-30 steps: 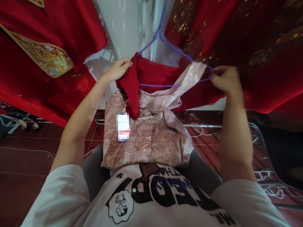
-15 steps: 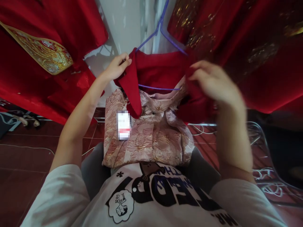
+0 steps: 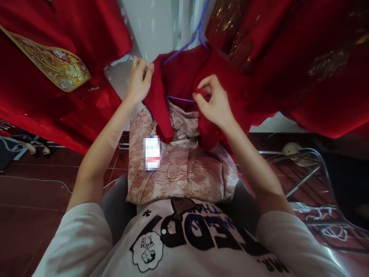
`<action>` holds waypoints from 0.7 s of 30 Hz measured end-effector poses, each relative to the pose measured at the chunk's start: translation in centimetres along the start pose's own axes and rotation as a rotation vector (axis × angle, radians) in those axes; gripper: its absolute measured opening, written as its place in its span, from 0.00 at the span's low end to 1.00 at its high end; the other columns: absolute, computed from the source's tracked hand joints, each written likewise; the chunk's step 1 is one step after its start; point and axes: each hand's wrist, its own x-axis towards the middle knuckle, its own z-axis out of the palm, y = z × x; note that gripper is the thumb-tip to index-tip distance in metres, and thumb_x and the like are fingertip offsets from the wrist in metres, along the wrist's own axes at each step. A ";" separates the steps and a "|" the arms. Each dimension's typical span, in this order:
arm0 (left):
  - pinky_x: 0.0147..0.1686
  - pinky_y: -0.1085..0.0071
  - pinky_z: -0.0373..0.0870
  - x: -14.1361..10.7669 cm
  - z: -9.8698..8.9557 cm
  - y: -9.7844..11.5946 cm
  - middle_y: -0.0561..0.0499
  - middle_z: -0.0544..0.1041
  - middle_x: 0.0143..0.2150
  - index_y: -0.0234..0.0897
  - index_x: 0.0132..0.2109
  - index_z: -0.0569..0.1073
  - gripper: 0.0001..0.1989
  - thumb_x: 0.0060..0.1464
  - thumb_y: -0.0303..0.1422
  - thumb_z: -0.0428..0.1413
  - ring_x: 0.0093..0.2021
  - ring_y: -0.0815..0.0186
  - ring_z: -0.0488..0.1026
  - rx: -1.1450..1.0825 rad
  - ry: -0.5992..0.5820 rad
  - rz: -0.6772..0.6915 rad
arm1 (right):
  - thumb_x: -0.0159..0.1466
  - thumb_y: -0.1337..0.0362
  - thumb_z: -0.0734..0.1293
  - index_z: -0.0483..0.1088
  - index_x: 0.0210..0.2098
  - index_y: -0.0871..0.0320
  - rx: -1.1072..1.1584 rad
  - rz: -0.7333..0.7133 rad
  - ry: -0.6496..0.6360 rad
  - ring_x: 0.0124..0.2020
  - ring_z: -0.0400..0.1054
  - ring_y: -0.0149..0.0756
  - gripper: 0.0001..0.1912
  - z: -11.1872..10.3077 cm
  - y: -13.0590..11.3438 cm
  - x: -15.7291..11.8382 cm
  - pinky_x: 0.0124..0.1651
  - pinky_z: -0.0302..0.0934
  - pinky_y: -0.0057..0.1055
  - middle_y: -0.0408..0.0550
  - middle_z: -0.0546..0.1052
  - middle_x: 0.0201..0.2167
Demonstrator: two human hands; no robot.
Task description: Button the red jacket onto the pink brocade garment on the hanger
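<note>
Red garment (image 3: 184,71) held by its edges above lap

From the left: red cloth (image 3: 20,92) is seen hanging, decorated with a gold panel (image 3: 62,67). The garment's left edge is pinched by the left hand (image 3: 140,80), grip clamped on the fabric. Below, a tag (image 3: 152,153), print blurred out, is laid over a pink-and-gold garment (image 3: 173,173), which is spread in folds across the lap (image 3: 117,207). In the middle, the red garment is draped on a purple hanger (image 3: 199,29), lower bar exposed; its left flap is hung over the pink garment's top. Its right side is pinched by the right hand (image 3: 215,102), grip together on a bit of red fabric. Farther right, more red cloth (image 3: 296,84) is hung; below it, a metal-framed chair (image 3: 323,173) and white cables (image 3: 336,231) are seen.
</note>
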 end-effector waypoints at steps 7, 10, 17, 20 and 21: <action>0.35 0.65 0.62 -1.9 0.3 4.0 0.53 0.60 0.28 0.42 0.31 0.56 0.33 0.67 0.67 0.36 0.31 0.66 0.61 -0.103 0.152 0.190 | 0.71 0.37 0.59 0.69 0.39 0.55 -0.068 -0.054 0.104 0.35 0.68 0.35 0.27 -3.5 4.3 -0.7 0.43 0.65 0.36 0.44 0.68 0.29; 0.36 0.66 0.66 -3.4 0.7 3.4 0.53 0.68 0.29 0.40 0.34 0.65 0.29 0.65 0.62 0.53 0.32 0.65 0.67 -0.037 -0.240 0.142 | 0.71 0.35 0.58 0.69 0.37 0.55 -0.087 -0.044 0.098 0.34 0.67 0.36 0.29 -4.2 4.7 -1.0 0.43 0.64 0.36 0.45 0.68 0.28; 0.51 0.60 0.72 -5.3 1.5 2.2 0.48 0.78 0.39 0.39 0.45 0.71 0.13 0.58 0.33 0.67 0.45 0.55 0.78 0.048 -0.251 -0.029 | 0.65 0.27 0.58 0.67 0.34 0.54 -0.016 -0.061 0.037 0.32 0.64 0.35 0.34 -2.3 6.4 0.3 0.44 0.67 0.37 0.43 0.65 0.27; 0.53 0.58 0.72 -5.2 3.9 3.9 0.48 0.78 0.40 0.38 0.47 0.71 0.11 0.59 0.29 0.64 0.46 0.54 0.79 -0.014 -0.249 0.037 | 0.65 0.26 0.53 0.66 0.32 0.53 0.037 -0.105 -0.038 0.34 0.65 0.36 0.37 0.4 5.7 2.1 0.45 0.68 0.39 0.44 0.65 0.26; 0.54 0.58 0.72 -5.0 4.9 4.5 0.47 0.78 0.40 0.38 0.48 0.71 0.11 0.60 0.28 0.63 0.47 0.54 0.79 -0.040 -0.255 0.065 | 0.65 0.26 0.52 0.66 0.32 0.53 0.047 -0.118 -0.057 0.34 0.65 0.37 0.37 1.4 5.3 2.6 0.45 0.68 0.39 0.44 0.65 0.27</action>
